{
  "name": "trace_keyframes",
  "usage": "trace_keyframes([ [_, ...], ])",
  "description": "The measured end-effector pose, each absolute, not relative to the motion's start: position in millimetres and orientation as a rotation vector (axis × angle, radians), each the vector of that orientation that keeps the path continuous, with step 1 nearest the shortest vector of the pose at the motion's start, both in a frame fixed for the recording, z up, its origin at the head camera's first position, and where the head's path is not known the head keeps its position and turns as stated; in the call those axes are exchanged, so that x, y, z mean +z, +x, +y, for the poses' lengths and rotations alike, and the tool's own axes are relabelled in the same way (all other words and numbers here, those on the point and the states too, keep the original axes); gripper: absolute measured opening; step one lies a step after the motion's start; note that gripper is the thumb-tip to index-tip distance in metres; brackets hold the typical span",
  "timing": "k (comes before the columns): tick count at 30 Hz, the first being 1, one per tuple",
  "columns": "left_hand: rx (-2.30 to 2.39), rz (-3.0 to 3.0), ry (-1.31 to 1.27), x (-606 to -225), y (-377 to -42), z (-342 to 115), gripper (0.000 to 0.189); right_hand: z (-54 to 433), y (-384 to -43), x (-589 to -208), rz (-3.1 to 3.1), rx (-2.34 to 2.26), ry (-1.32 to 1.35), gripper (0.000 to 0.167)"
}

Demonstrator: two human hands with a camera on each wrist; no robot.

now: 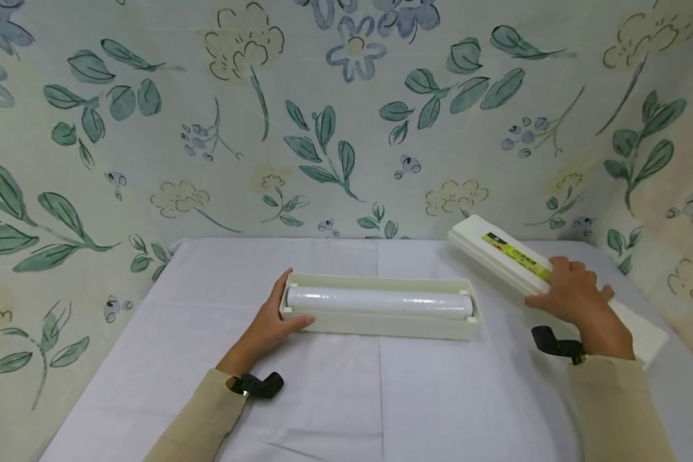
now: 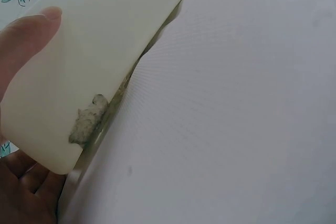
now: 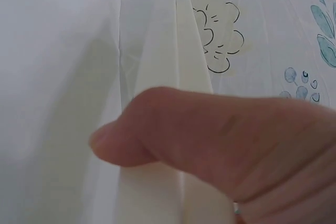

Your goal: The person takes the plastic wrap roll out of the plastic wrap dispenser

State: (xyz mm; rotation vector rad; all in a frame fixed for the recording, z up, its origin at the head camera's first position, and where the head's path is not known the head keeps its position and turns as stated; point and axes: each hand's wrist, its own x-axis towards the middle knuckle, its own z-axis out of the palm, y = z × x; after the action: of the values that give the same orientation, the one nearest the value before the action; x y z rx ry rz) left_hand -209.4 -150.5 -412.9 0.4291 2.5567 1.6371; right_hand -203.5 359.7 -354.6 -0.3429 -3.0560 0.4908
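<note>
A long cream plastic cling film box (image 1: 381, 326) without its cover lies in the middle of the table. Inside it rests a shiny white roll of cling film (image 1: 381, 301). My left hand (image 1: 274, 321) grips the box's left end, thumb over the front wall and fingers behind. In the left wrist view, a rough greyish patch (image 2: 88, 121) marks the box's wall near the lower edge. On the right, my right hand (image 1: 577, 292) holds the box's long cream lid (image 1: 476, 234), tilted, its yellow-green label facing up. The right wrist view shows my thumb (image 3: 157, 129) across the lid's side.
A white cloth (image 1: 335, 398) with fold creases covers the table. Behind and at the sides hangs a floral-patterned curtain (image 1: 335, 160), close to the lid's far end. A black wrist camera (image 1: 260, 385) sits on my left wrist, another (image 1: 554, 343) on my right.
</note>
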Motion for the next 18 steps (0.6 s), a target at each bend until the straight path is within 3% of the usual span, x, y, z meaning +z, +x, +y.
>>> trace_keyframes([
  [18,1.647,2.562,0.432,-413.6,-209.3,-150.5,0.102,369.8,-208.1,-361.4,-3.085,0.477,-0.363,0.096],
])
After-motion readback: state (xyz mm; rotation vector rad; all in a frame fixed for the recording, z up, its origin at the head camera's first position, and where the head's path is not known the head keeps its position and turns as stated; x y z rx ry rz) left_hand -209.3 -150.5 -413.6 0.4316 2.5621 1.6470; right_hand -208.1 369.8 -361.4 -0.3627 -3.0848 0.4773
